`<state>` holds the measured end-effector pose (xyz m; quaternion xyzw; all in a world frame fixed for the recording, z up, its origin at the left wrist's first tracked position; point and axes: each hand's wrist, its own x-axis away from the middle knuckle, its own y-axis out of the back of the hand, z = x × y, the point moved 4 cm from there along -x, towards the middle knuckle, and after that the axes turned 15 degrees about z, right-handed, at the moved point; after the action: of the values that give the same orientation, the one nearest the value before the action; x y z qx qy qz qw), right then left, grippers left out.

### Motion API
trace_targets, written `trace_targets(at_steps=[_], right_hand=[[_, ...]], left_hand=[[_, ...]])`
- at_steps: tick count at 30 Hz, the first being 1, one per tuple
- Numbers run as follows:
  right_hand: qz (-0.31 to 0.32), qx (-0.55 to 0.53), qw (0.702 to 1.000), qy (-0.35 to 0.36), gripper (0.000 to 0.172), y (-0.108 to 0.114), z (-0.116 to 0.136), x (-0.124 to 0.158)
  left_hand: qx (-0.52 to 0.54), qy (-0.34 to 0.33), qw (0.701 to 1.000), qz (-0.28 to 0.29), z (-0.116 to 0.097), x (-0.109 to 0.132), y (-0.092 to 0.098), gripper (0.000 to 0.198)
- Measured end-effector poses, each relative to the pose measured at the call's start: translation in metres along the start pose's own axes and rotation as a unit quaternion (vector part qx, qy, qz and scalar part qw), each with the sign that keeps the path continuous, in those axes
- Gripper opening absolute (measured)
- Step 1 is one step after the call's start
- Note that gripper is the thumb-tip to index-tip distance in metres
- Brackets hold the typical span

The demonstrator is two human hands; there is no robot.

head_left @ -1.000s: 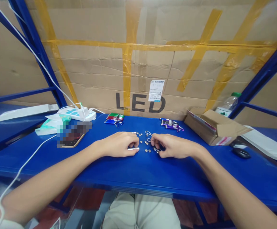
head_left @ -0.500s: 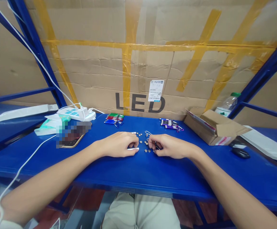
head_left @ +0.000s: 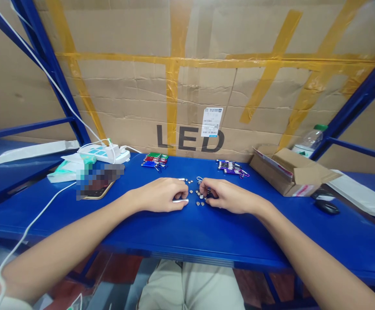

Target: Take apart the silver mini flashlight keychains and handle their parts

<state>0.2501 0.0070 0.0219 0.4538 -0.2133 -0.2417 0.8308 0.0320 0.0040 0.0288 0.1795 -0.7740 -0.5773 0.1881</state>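
Note:
My left hand (head_left: pixel 166 194) rests on the blue tabletop, its fingers closed on a slim silver tube (head_left: pixel 181 200) that is partly hidden. Opposite it, my right hand (head_left: pixel 228 194) is curled low over a small scatter of button cells (head_left: pixel 198 203); thumb and forefinger bend beside a shinier cell (head_left: pixel 201 196). Something dark shows under these fingers, but I cannot make out what it is. A silver carabiner clip (head_left: pixel 199 178) lies just beyond the right fingertips. Another silver end (head_left: pixel 181 179) shows past my left knuckles.
Mini flashlights with clips lie in a green, red and blue group (head_left: pixel 154 161) and a black and purple group (head_left: pixel 231 167). A phone (head_left: pixel 100 185) and power strip (head_left: pixel 100 151) are at left. An open carton (head_left: pixel 284 172), mouse (head_left: pixel 326 207) and bottle (head_left: pixel 310 140) stand right.
My right hand has shifted slightly, its forefinger lifting and the thumb drawing inward. A shiny button cell now shows between them. My left hand has stayed put with the silver tube.

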Motion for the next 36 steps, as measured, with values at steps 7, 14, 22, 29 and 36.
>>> trace_targets(at_steps=[7, 14, 22, 29, 36], right_hand=[[0.007, -0.015, 1.000, -0.009, 0.020, -0.001, -0.002, 0.000], [0.026, -0.031, 0.999, -0.019, 0.022, -0.003, 0.001, -0.003], [0.029, -0.058, 0.997, -0.041, 0.024, -0.002, 0.004, -0.002], [0.041, -0.077, 0.996, -0.034, 0.022, 0.001, 0.004, 0.001], [0.057, -0.082, 0.995, -0.024, 0.017, 0.002, 0.010, 0.003]], left_hand=[[0.001, -0.002, 1.000, -0.001, -0.001, 0.001, 0.000, 0.015], [0.005, -0.004, 1.000, -0.009, -0.001, 0.001, 0.001, 0.015], [0.006, 0.002, 1.000, -0.003, 0.000, 0.001, 0.001, 0.016], [0.001, -0.003, 1.000, -0.006, -0.001, 0.002, 0.001, 0.017], [0.002, 0.000, 1.000, -0.005, -0.001, 0.001, 0.001, 0.018]])
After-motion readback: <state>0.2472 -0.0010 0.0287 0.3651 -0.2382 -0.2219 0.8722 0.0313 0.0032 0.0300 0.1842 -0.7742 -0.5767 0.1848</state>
